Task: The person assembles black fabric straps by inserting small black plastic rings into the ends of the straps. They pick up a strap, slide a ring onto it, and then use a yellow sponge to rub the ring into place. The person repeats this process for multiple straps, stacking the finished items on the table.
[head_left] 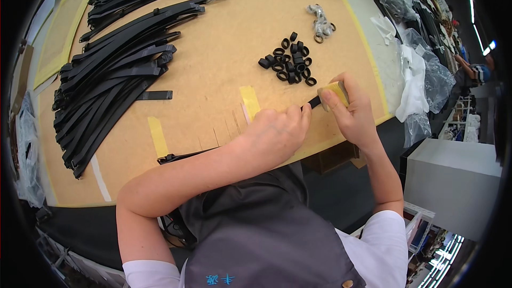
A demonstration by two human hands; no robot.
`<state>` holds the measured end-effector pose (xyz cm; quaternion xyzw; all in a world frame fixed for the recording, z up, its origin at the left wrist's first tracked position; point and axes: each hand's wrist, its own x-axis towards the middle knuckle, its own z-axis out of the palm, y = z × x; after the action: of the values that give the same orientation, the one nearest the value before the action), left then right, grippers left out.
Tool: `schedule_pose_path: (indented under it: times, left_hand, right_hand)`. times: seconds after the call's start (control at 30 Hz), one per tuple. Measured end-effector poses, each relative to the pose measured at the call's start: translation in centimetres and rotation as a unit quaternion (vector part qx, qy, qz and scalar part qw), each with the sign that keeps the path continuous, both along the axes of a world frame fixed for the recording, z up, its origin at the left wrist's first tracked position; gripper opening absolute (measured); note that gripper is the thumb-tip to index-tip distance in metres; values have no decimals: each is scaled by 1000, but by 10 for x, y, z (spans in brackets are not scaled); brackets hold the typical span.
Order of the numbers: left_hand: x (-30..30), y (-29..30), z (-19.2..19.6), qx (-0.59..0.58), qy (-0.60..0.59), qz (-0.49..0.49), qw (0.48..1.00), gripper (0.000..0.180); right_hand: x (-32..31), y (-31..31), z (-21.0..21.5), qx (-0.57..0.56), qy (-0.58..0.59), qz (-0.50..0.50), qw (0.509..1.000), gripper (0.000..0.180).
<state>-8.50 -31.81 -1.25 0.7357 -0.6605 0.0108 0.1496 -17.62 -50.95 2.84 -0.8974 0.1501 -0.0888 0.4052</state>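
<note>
Beneath both grips we saw the tan table (229, 64), and nearer the body, a dark apron (266, 234) bearing small blue stitched characters. Well left of the grips lay a pile of black straps (112, 82). The left hand (278, 134) was curled tight, pinching a flat, matte black strap (314, 102), whose end jutted toward the right hand (354, 112). That hand pinched a yellow block (340, 92) between thumb and fingers at the strap's end; we could not tell how they met. Beyond both grips sat loose black rings (293, 60).
</note>
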Motion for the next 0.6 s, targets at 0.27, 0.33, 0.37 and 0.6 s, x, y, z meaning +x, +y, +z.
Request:
schedule_pose_path:
  times: [0.27, 0.33, 0.37, 0.6]
  left_hand:
    - [4, 1, 6, 7, 18, -13, 1000, 52]
    - [4, 1, 2, -3, 24, -11, 1000, 52]
    - [4, 1, 1, -8, 27, -10, 1000, 52]
    - [1, 0, 4, 2, 19, -5, 1000, 53]
  right_hand:
    - [-11, -4, -11, -126, 31, 67, 989, 15]
    - [-11, -3, -7, -110, 43, 58, 991, 15]
    - [-6, -1, -7, -107, 49, 35, 992, 16]
    - [-15, 3, -13, -121, 40, 40, 991, 18]
